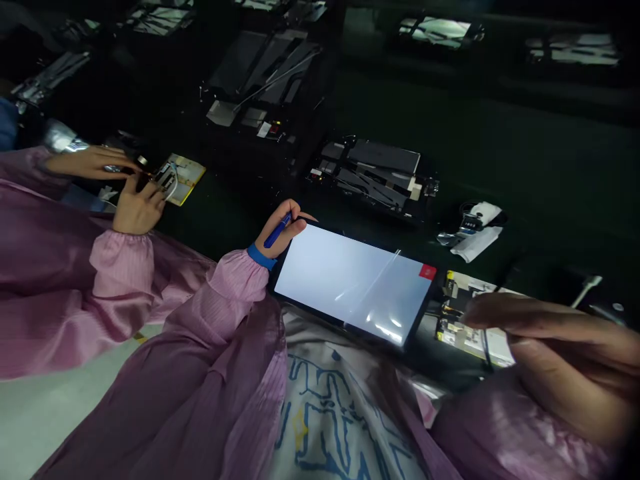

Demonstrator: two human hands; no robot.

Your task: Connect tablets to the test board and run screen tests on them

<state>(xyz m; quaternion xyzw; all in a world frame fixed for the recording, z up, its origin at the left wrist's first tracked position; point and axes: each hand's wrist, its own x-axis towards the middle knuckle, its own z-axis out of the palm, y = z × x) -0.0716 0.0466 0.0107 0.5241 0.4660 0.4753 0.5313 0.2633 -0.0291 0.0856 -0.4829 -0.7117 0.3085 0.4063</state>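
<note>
My left hand (281,230) is closed round the left edge of a tablet (350,280), with a blue pen (277,231) tucked between its fingers. The tablet's screen glows plain white, has a red sticker in the upper right corner and shows creases and reflections. On the right my right hand (560,340) is blurred, thumb and fingers pinched together. Near its fingertips a thin dark line shows, too smeared to name. Just beyond them lies a yellow-edged circuit board (453,310), partly covered by the hand.
Opened device housings (380,170) with grey parts lie on the dark table, another (270,73) behind. A white-wrapped part (477,233) sits to the right. At left, a co-worker's hands (137,203) handle a yellow-edged board (187,177).
</note>
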